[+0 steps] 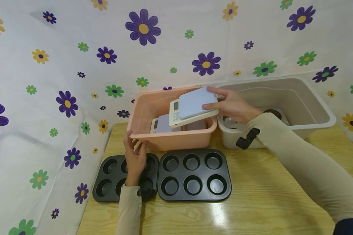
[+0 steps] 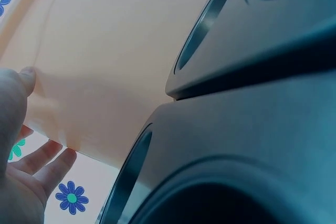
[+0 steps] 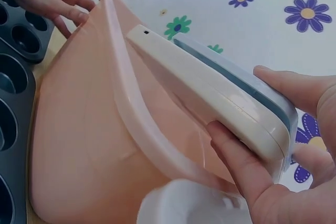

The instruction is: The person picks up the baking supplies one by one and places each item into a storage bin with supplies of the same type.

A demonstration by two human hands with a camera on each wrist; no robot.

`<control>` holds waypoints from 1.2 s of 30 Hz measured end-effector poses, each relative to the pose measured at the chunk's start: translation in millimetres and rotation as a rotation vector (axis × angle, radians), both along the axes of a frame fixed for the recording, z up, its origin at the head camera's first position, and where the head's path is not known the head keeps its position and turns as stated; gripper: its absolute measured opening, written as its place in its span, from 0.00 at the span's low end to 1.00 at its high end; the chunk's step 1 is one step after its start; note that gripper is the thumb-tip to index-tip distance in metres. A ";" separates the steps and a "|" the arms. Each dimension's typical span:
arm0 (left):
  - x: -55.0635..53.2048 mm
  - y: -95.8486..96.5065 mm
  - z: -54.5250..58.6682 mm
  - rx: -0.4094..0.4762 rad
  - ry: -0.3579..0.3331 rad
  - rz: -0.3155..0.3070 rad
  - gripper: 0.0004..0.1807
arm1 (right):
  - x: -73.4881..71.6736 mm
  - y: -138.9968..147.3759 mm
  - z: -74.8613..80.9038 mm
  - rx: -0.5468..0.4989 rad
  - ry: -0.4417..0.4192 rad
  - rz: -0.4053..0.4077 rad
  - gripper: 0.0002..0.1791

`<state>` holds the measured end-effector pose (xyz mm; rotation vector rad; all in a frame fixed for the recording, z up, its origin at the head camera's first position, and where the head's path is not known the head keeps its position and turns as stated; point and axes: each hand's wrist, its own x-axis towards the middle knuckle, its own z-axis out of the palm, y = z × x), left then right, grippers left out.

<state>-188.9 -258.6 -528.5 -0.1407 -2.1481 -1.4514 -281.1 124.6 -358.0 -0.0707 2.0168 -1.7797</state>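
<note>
My right hand [image 1: 233, 104] holds a white kitchen scale [image 1: 197, 102] by its right end, tilted over the pink bin [image 1: 176, 141]. The scale has a pale blue platform, a small display and buttons. In the right wrist view, the thumb lies on the platform of the scale [image 3: 210, 95] and fingers support its underside. My left hand [image 1: 136, 160] grips the pink bin's front left corner, thumb against the front wall [image 2: 105, 77] and fingertips at the rim. Inside the bin lies another scale [image 1: 164, 123], partly hidden under the held one.
Two dark muffin pans stand side by side before the pink bin, the left pan [image 1: 115, 176] partly under my left arm and the right pan [image 1: 180, 174] beside it. A grey bin [image 1: 306, 98] with cupped items inside stands at right. Flowered cloth [image 1: 170, 49] hangs behind the wooden table [image 1: 267, 195].
</note>
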 end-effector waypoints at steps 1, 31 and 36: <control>-0.1 -0.1 -0.3 0.002 -0.001 0.003 0.40 | -1.3 -2.9 0.1 0.011 0.000 -0.001 0.49; -0.7 -0.6 -1.0 -0.005 -0.003 0.008 0.39 | -21.4 -72.7 -3.2 0.028 -0.049 0.001 0.52; -0.3 -0.5 -0.5 0.003 0.010 -0.012 0.40 | -20.8 -80.7 -9.0 0.002 -0.035 0.004 0.52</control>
